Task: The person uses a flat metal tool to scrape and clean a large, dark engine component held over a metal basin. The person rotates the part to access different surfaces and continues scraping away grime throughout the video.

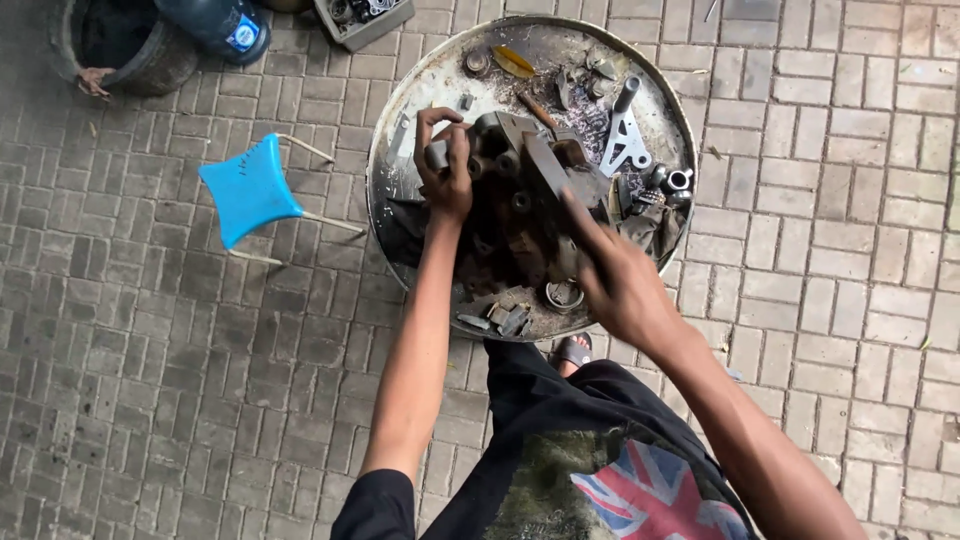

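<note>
Left hand (445, 160) clamped around greasy engine block (520, 200) on round metal tray (420, 80), frame centre; right hand (615, 275) grips block's right edge; blue stool (250, 190) left, apart.

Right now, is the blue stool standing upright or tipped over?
Tipped over. The blue stool lies on the brick paving, its seat facing sideways and its thin metal legs pointing out to the right, toward the round metal tray.
</note>
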